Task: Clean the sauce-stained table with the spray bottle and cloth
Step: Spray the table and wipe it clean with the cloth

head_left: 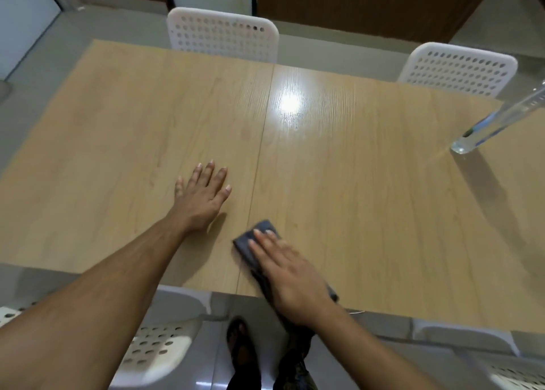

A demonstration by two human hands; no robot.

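A light wooden table (354,183) fills the view, with a seam down its middle. My right hand (292,274) lies flat with straight fingers on a dark folded cloth (253,242) near the table's front edge, pressing it to the surface; the hand is blurred. My left hand (200,195) rests flat on the table to the left of the seam, fingers spread. A clear spray bottle (498,121) stands at the far right of the table, its top cut off by the frame. No sauce stain is plainly visible.
Two white perforated chairs (222,35) (457,68) stand at the table's far side. Another white chair (156,348) sits at the near side, left of my foot (241,351). A light glare (290,103) shines on the tabletop.
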